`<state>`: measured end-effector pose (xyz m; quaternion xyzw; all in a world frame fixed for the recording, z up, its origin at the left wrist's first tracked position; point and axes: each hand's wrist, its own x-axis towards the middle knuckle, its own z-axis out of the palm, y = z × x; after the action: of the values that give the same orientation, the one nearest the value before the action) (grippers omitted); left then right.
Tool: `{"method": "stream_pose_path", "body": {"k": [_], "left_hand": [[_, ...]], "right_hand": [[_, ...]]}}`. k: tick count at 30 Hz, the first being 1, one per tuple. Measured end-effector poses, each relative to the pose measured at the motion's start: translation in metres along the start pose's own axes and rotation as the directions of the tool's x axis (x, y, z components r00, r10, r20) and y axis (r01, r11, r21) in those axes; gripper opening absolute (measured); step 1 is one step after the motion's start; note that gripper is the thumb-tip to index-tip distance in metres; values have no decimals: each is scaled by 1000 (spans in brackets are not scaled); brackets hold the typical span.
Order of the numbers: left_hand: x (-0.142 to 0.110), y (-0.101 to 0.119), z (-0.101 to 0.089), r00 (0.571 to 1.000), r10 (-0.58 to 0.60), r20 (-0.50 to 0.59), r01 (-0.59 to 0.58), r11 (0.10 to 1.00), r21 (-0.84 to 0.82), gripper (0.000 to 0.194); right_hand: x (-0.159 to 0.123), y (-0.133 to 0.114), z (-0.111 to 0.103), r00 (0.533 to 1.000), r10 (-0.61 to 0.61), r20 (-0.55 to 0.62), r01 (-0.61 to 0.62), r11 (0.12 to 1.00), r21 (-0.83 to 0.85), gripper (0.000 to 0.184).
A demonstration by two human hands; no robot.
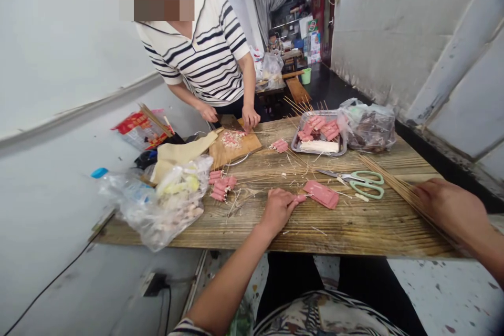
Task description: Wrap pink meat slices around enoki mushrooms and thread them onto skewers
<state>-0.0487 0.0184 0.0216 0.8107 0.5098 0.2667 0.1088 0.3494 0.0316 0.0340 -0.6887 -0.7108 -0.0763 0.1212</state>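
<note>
My left hand (279, 209) pinches a small pink meat roll (301, 198) on the wooden table, with thin white strands poking from its end. Just right of it lies a stack of flat pink meat slices (321, 194). At the right, my right hand (452, 205) is closed around the near part of a bundle of bamboo skewers (388, 176); its fingertips are partly hidden. Between the slices and the skewers rest scissors (364, 181) with green handles, blades apart. Finished-looking pink rolls (222, 186) sit in a small pile to the left.
Across the table (252, 236), a co-worker in a striped shirt (200, 47) holds a cleaver (230, 122) over a cutting board (240, 149). A plastic tray (342, 149) with skewered rolls, a dark-filled bag (370, 126) and a clear bag (165, 215) stand around.
</note>
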Motion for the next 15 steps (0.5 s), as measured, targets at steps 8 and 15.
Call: {"method": "stream_pose_path", "body": {"k": [8,15], "left_hand": [[1,0,0,1000,-3,11,3,1000,0,25],[1,0,0,1000,1,12,-1,1000,3,23]], "right_hand": [[-89,-82,3,971,-151,-187,207,920,333,32],[-155,-127,30,926,-377,8,320,798,510,58]]}}
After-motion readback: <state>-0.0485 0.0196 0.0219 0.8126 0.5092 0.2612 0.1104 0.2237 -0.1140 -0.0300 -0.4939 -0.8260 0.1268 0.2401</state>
